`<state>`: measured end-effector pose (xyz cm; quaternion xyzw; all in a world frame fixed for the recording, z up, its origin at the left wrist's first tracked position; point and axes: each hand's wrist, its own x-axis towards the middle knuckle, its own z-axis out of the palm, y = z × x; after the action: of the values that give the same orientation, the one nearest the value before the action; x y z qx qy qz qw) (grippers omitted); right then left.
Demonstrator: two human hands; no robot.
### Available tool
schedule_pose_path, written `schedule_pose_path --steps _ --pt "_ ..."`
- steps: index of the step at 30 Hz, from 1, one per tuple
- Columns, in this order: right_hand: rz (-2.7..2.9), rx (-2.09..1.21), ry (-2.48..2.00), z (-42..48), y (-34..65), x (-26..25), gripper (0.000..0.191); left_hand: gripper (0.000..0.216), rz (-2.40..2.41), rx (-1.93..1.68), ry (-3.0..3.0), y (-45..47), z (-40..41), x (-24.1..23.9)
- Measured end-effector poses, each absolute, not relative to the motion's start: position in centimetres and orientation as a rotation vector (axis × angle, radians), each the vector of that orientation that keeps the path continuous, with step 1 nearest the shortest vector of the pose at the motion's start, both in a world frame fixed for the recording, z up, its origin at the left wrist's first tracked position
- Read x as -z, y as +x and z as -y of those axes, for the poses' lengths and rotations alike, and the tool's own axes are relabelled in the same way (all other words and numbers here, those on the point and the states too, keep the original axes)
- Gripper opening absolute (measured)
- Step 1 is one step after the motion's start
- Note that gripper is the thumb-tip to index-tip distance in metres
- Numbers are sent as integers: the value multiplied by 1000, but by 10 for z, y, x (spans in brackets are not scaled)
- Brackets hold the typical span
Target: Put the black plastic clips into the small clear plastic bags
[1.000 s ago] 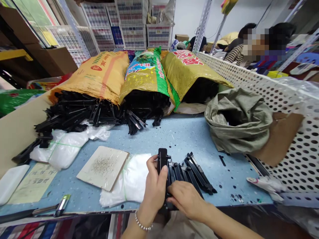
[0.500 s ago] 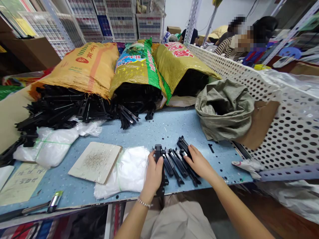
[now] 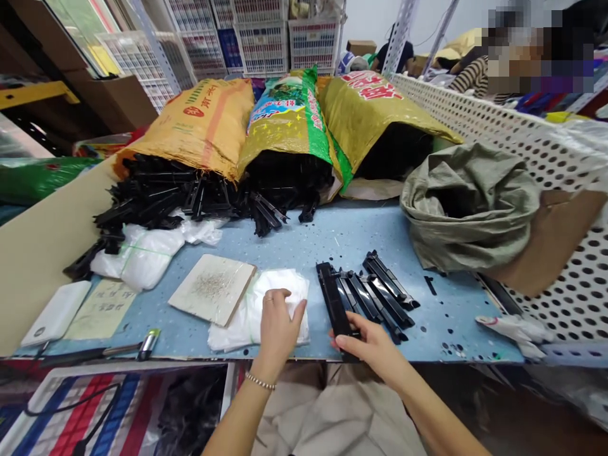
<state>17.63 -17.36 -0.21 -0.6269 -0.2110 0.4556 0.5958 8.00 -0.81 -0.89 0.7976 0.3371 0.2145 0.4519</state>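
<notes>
My right hand (image 3: 363, 342) closes around the near end of a long black plastic part (image 3: 332, 294), thumb on top. Right of that part, several similar black parts (image 3: 375, 297) lie slanted side by side on the blue table (image 3: 308, 240). Over a stack of white plastic bags (image 3: 254, 320) rests my left hand (image 3: 280, 320), thumb and fingers apart, holding nothing I can see. A square whitish board (image 3: 211, 288) with brown specks overlaps the bags on their left.
Three woven sacks, orange (image 3: 190, 126), green-gold (image 3: 285, 133) and gold (image 3: 380, 126), spill or hold black parts at the back. A grey-green sack (image 3: 470, 209) stands at right beside a perforated white panel (image 3: 579, 253). A bundle of clear bags (image 3: 142, 256) lies left. A person (image 3: 475, 73) is beyond the panel.
My left hand has let go of a black part and moved left onto the white bags. My right hand has come nearer and now grips the leftmost part. The view has turned left.
</notes>
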Motion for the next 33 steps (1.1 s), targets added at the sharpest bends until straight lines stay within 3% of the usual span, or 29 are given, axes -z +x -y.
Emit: schedule_pose_path --steps 3,8,20,33 --pt "366 -1117 -1330 173 178 2 48 15 -877 -417 2120 74 -18 18" --pt "308 -1097 -1260 163 169 0 43 11 -808 -335 1951 65 -43 22" --pt "220 -1335 -896 104 176 -9 31 28 -843 -362 1606 60 -46 16" --pt "121 -1346 -951 78 175 10 23 26 -846 -308 1595 54 -51 11"
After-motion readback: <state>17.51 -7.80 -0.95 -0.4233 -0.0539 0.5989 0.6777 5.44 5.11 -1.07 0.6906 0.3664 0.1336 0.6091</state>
